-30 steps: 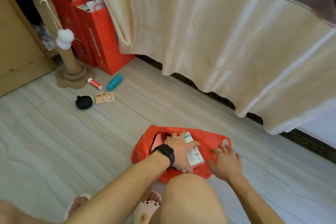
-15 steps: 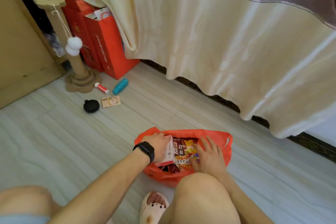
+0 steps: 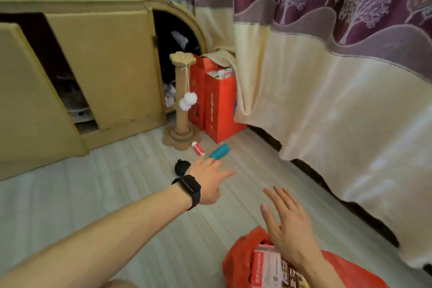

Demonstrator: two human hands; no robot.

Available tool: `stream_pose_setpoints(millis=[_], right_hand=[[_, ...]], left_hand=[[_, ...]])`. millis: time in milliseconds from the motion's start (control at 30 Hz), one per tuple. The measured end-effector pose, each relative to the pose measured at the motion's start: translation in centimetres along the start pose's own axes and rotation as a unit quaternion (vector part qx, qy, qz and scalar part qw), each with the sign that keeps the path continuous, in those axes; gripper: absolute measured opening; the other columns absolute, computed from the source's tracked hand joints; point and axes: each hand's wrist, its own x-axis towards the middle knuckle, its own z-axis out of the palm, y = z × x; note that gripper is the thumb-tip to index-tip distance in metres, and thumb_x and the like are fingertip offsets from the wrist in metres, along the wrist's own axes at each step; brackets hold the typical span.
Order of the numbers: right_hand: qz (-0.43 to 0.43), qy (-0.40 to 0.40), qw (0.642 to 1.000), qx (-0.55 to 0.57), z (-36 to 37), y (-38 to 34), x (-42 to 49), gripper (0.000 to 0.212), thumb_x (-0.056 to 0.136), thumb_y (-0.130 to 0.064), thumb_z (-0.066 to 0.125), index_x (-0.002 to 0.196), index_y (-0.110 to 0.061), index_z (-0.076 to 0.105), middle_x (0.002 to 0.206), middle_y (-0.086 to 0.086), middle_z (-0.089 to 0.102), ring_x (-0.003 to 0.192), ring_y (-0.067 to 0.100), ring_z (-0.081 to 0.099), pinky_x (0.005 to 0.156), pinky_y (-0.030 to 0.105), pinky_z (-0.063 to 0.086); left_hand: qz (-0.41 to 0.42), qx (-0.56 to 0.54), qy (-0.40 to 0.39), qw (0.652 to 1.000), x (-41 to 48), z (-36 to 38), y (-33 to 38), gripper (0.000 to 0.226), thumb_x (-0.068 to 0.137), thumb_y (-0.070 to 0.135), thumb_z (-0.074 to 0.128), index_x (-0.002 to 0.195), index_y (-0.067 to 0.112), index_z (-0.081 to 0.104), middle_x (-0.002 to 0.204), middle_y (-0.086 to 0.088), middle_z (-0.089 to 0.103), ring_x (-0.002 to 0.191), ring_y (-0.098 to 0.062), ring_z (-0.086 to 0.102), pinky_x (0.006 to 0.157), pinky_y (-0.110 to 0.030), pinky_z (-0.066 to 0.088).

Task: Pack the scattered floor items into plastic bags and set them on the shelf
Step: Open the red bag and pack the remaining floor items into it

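Observation:
An orange-red plastic bag [image 3: 236,262] lies open on the floor at the bottom right, with a white-and-red box [image 3: 265,269] and a printed packet inside. My right hand [image 3: 287,229] hovers just above it, open, fingers spread. My left hand [image 3: 209,176], with a black watch on the wrist, stretches forward with fingers apart and holds nothing. Just beyond its fingertips lie a teal tube [image 3: 219,151], a small red-and-white tube [image 3: 198,148] and a black round item [image 3: 181,167], partly hidden by the hand.
A cardboard scratching post [image 3: 181,110] with white pompoms stands ahead, with red paper bags [image 3: 219,105] beside it. A tan cardboard cabinet [image 3: 98,72] fills the left. A cream and purple curtain [image 3: 327,100] hangs along the right down to the pale floor.
My left hand has left the bag and reached forward toward the loose items. My right hand has lifted off the bag's contents. The view has swung up and forward.

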Motion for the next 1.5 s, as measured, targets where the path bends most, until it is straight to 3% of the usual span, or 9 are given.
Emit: stream_pose_setpoints(millis=[167, 300, 600, 800, 1033, 1133, 1233, 1400, 1500], right_hand=[[-0.044, -0.007, 0.999, 0.011, 2.8, -4.5, 5.4, 0.079, 0.084, -0.079, 0.006, 0.145, -0.041, 0.039, 0.157, -0.012, 0.030, 0.148, 0.010, 0.017, 0.122, 0.037, 0.018], [-0.054, -0.124, 0.990, -0.028, 8.5, -5.4, 8.8, 0.060, 0.095, -0.067, 0.025, 0.148, -0.041, 0.032, 0.161, -0.011, 0.022, 0.149, 0.013, 0.011, 0.122, 0.037, 0.015], [-0.037, -0.409, 0.898, -0.160, 25.2, -1.9, 12.9, 0.067, 0.097, -0.053, 0.040, 0.155, -0.032, 0.015, 0.165, 0.003, 0.004, 0.150, 0.027, 0.009, 0.119, 0.043, 0.022], [-0.051, -0.371, 0.910, -0.176, 29.7, -1.5, 20.5, 0.077, 0.096, -0.055, 0.040, 0.156, -0.027, 0.002, 0.164, 0.008, -0.011, 0.150, 0.030, 0.002, 0.120, 0.045, 0.016], [-0.013, -0.297, 0.939, -0.172, 32.9, -2.4, 31.0, 0.085, 0.093, -0.066, 0.031, 0.155, -0.027, -0.013, 0.162, -0.001, -0.022, 0.150, 0.022, -0.013, 0.120, 0.054, 0.003], [-0.002, -0.302, 0.938, -0.170, 34.6, -2.2, 29.6, 0.088, 0.091, -0.070, 0.025, 0.154, -0.025, -0.017, 0.160, -0.002, -0.027, 0.149, 0.021, -0.018, 0.119, 0.058, 0.002], [0.007, -0.300, 0.940, -0.162, 34.7, -2.4, 26.4, 0.092, 0.088, -0.072, 0.025, 0.154, -0.024, -0.017, 0.160, -0.001, -0.027, 0.149, 0.023, -0.017, 0.119, 0.058, 0.005], [-0.042, -0.329, 0.927, -0.176, 33.5, -2.1, 19.7, 0.097, 0.088, -0.072, 0.029, 0.153, -0.020, -0.020, 0.159, 0.004, -0.031, 0.149, 0.027, -0.019, 0.118, 0.059, 0.009], [-0.069, -0.349, 0.913, -0.200, 32.7, -1.5, 17.1, 0.100, 0.089, -0.068, 0.036, 0.152, -0.015, -0.020, 0.158, 0.009, -0.030, 0.148, 0.032, -0.017, 0.118, 0.058, 0.013]], left_hand=[[-0.159, -0.036, -0.090, 0.982, -3.3, 7.3, -7.6, 0.076, 0.088, 0.035, 0.053, 0.152, 0.038, 0.014, 0.158, -0.010, 0.017, 0.145, -0.031, 0.017, 0.115, -0.053, 0.014], [-0.239, -0.100, -0.169, 0.951, -5.0, 14.7, -10.3, 0.078, 0.093, 0.042, 0.047, 0.155, 0.038, 0.000, 0.163, -0.008, 0.000, 0.149, -0.031, 0.004, 0.118, -0.054, 0.007], [-0.247, -0.171, -0.271, 0.914, -5.6, 29.5, -10.2, 0.075, 0.094, 0.060, 0.035, 0.153, 0.044, -0.008, 0.162, -0.001, -0.019, 0.149, -0.033, -0.013, 0.117, -0.058, -0.008], [-0.249, -0.166, -0.283, 0.911, -4.7, 34.4, -10.8, 0.081, 0.080, 0.086, 0.007, 0.137, 0.050, -0.037, 0.144, 0.005, -0.052, 0.135, -0.032, -0.043, 0.111, -0.062, -0.017], [-0.246, -0.179, -0.308, 0.901, -4.4, 35.5, -10.7, 0.083, 0.076, 0.089, 0.002, 0.134, 0.049, -0.041, 0.139, 0.003, -0.058, 0.129, -0.034, -0.051, 0.109, -0.063, -0.020], [-0.229, -0.160, -0.308, 0.909, -3.8, 34.7, -11.0, 0.086, 0.081, 0.086, 0.011, 0.143, 0.046, -0.032, 0.150, -0.003, -0.045, 0.138, -0.040, -0.036, 0.112, -0.061, -0.016], [-0.220, -0.155, -0.196, 0.943, -0.5, 33.1, -13.3, 0.080, 0.089, 0.071, 0.033, 0.153, 0.040, -0.003, 0.162, -0.008, -0.004, 0.146, -0.034, 0.001, 0.118, -0.052, 0.001], [-0.215, -0.112, -0.091, 0.966, 11.5, 30.3, -19.1, 0.086, 0.087, 0.060, 0.052, 0.153, 0.043, -0.002, 0.163, -0.007, -0.012, 0.148, -0.040, -0.007, 0.116, -0.061, 0.001], [-0.208, -0.124, -0.138, 0.961, 16.2, 30.0, -20.9, 0.082, 0.089, 0.061, 0.048, 0.151, 0.049, -0.004, 0.162, -0.002, -0.017, 0.147, -0.041, -0.006, 0.116, -0.062, 0.003]])
